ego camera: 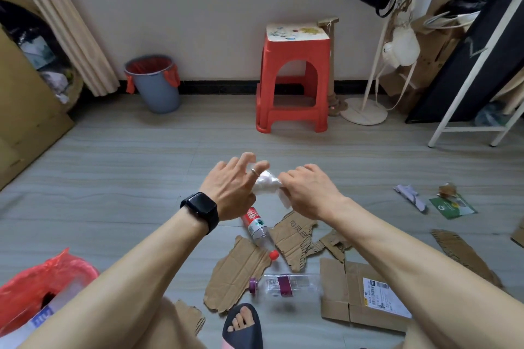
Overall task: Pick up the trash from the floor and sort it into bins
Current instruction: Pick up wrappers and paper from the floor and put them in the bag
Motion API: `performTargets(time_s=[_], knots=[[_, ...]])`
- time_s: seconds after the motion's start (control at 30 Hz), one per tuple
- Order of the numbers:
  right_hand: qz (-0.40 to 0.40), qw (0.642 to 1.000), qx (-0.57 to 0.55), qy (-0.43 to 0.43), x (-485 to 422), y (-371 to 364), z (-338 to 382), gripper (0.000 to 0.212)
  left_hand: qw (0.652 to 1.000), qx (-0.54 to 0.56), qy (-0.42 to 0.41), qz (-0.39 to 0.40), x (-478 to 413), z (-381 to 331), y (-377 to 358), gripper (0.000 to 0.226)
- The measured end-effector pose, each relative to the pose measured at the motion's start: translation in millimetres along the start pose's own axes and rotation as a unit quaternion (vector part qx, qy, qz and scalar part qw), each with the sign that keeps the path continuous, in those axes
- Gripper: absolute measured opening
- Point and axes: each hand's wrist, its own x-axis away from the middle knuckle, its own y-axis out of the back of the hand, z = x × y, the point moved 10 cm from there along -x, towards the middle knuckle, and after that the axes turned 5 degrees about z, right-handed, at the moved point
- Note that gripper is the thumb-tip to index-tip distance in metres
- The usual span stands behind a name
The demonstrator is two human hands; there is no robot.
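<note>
Two hands are meeting in the air above the grey plank floor (113, 167), and a crumpled white wad (266, 183) of tissue-like material is sitting between them. The right hand (309, 190) is pinching the wad's right end with curled fingers, knuckles facing up. The left hand (232, 187), wearing a black wristwatch (200, 211), is spreading its fingers straight. They are slightly blurred, with the wad just against them, and whether its thumb is reaching under the wad cannot be told.

Below the hands, a clear plastic bottle with a red label and red cap (256, 228) is lying on the floor among torn brown cardboard pieces (238, 272). Nearer the person, a second clear bottle with a purple label and purple cap (283, 286) is lying just beside a flattened cardboard box with a white shipping label (357, 295). Well to the right, a crumpled white paper scrap (411, 197) and a green packet (452, 207) are lying near each other.

Against the far wall, a round grey bin lined with a red bag (154, 83) is standing left of a red plastic stool (295, 76). A red plastic bag (42, 286) is sitting at the lower left.
</note>
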Motion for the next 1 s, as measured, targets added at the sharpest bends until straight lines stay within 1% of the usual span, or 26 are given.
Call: performTargets(time_s=[0.03, 0.07, 0.1, 0.13, 0.17, 0.2, 0.27, 0.3, 0.33, 0.37, 0.43, 0.47, 0.5, 0.53, 0.57, 0.63, 0.7, 0.77, 0.83, 0.87, 0.9, 0.93, 1.0], knots=[[-0.008, 1.000, -0.016, 0.001, -0.2, 3.5, 1.1, 0.043, 0.996, -0.052, -0.036, -0.057, 6.5, -2.6, 9.7, 0.054], [-0.014, 0.999, -0.034, -0.001, -0.3, 5.7, -0.6, 0.057, 0.989, -0.091, -0.067, -0.096, 12.4, -6.1, 16.0, 0.044], [-0.024, 0.998, -0.051, -0.005, -0.7, 7.3, -3.3, 0.067, 0.981, -0.122, -0.088, -0.121, 17.8, -8.4, 20.4, 0.033], [-0.037, 0.997, -0.061, -0.011, -1.2, 9.2, -4.5, 0.069, 0.975, -0.146, -0.089, -0.139, 22.9, -8.0, 24.7, 0.029], [-0.062, 0.996, -0.062, -0.014, -1.7, 13.3, -3.1, 0.064, 0.974, -0.151, -0.075, -0.151, 28.0, -5.1, 28.7, 0.031], [-0.098, 0.993, -0.055, -0.022, -0.3, 19.4, -3.4, 0.054, 0.979, -0.133, -0.045, -0.151, 28.2, -1.0, 31.4, 0.029], [-0.187, 0.982, -0.018, -0.024, 1.8, 39.4, 7.0, 0.023, 0.987, -0.081, 0.037, -0.136, 32.4, 14.1, 36.9, 0.029], [-0.221, 0.975, -0.005, -0.020, 3.5, 48.7, 14.3, 0.012, 0.987, -0.066, 0.066, -0.134, 34.7, 20.1, 39.0, 0.030], [-0.241, 0.970, 0.003, -0.017, 5.0, 55.2, 21.5, 0.012, 0.987, -0.060, 0.081, -0.129, 37.3, 23.0, 43.2, 0.030], [-0.258, 0.966, 0.011, -0.010, 5.8, 59.1, 27.6, 0.017, 0.987, -0.066, 0.083, -0.120, 38.4, 25.0, 43.5, 0.033], [-0.292, 0.956, 0.033, 0.012, 9.8, 67.5, 40.1, 0.025, 0.989, -0.086, 0.092, -0.081, 41.2, 31.2, 43.0, 0.053], [-0.305, 0.951, 0.046, 0.024, 13.2, 70.0, 46.7, 0.028, 0.989, -0.095, 0.100, -0.056, 42.9, 34.6, 41.6, 0.057], [-0.318, 0.946, 0.055, 0.041, 17.1, 73.2, 54.4, 0.029, 0.988, -0.101, 0.106, -0.038, 46.2, 37.1, 42.2, 0.052], [-0.322, 0.943, 0.062, 0.053, 19.9, 75.7, 60.9, 0.030, 0.989, -0.101, 0.107, -0.024, 48.8, 37.9, 42.7, 0.041], [-0.329, 0.940, 0.065, 0.068, 22.5, 77.8, 66.8, 0.031, 0.989, -0.096, 0.109, -0.027, 52.5, 38.6, 46.3, 0.031], [-0.338, 0.935, 0.059, 0.089, 27.8, 82.3, 78.0, 0.033, 0.988, -0.101, 0.110, -0.041, 63.6, 40.0, 58.0, 0.026], [-0.331, 0.937, 0.043, 0.105, 29.4, 82.2, 86.0, 0.034, 0.985, -0.119, 0.106, -0.068, 74.4, 42.0, 66.6, 0.030], [-0.315, 0.942, 0.023, 0.110, 25.2, 78.0, 88.1, 0.029, 0.983, -0.133, 0.111, -0.056, 81.7, 47.6, 63.9, 0.042], [-0.290, 0.951, -0.009, 0.104, 17.7, 72.5, 86.0, 0.027, 0.981, -0.122, 0.147, -0.035, 86.2, 58.0, 56.7, 0.052], [-0.275, 0.956, -0.028, 0.102, 13.9, 68.5, 84.6, 0.023, 0.980, -0.091, 0.178, -0.013, 88.4, 64.8, 48.7, 0.051], [-0.261, 0.959, -0.042, 0.103, 9.7, 63.6, 84.2, 0.020, 0.975, -0.039, 0.217, 0.018, 92.1, 72.8, 39.0, 0.046], [-0.245, 0.963, -0.056, 0.098, 6.0, 61.7, 86.1, 0.025, 0.966, 0.025, 0.253, 0.051, 96.9, 81.5, 27.2, 0.036], [-0.236, 0.962, -0.103, 0.091, -3.2, 57.6, 92.2, 0.039, 0.938, 0.146, 0.304, 0.081, 106.2, 95.6, 11.5, 0.013]])
